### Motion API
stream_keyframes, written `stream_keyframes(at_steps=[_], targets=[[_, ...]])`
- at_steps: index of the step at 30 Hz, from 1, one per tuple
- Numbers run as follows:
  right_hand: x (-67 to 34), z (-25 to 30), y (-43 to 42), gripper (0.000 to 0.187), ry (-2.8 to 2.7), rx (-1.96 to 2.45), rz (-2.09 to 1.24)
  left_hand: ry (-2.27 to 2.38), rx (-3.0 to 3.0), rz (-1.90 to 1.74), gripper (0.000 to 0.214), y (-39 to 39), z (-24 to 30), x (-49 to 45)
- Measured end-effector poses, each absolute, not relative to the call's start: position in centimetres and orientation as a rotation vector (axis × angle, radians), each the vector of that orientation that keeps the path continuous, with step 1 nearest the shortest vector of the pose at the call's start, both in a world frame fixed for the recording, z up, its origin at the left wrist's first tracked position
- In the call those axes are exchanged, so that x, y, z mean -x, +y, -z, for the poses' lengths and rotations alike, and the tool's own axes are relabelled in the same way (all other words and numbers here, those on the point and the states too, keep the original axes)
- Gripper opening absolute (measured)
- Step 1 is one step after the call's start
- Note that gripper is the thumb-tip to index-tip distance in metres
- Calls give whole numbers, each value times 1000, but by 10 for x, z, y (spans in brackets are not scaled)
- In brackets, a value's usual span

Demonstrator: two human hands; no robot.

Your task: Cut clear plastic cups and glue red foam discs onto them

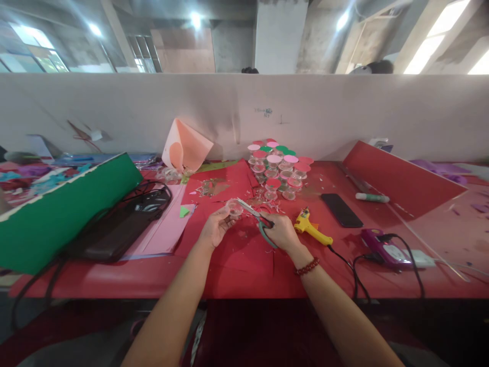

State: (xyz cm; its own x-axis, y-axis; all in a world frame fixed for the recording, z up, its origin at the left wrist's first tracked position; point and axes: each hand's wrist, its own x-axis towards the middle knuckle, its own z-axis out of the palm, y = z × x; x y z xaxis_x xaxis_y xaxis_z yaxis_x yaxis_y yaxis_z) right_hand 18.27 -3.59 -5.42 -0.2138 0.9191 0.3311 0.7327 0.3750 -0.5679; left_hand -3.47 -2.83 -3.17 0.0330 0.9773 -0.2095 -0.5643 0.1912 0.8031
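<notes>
My left hand (218, 227) pinches a small clear plastic cup (234, 207) by its side, over red paper (233, 255). My right hand (281, 232) is closed around the handles of scissors (263, 224). The scissor blades point up and left, and their tips are at the cup's rim. Whether they cut into it is too small to tell. Behind the hands stand several clear cups with round paper discs (274, 159) in red, pink and green on top. Paper scraps lie around the blades.
Right of my right hand lie a yellow glue gun (311, 229), a black phone (342, 210), a glue stick (372, 198) and a purple power strip (387, 250) with cords. At left are a black bag (122, 224), pink paper (164, 224) and a green board (72, 214). A red board (401, 181) leans at right.
</notes>
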Motion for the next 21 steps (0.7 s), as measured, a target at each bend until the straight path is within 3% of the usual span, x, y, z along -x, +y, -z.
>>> stream_keyframes(at_steps=[21], targets=[[-177,49,-41,37,-1941,1592,-481,940,-553,-1236,16,-25,31,34]])
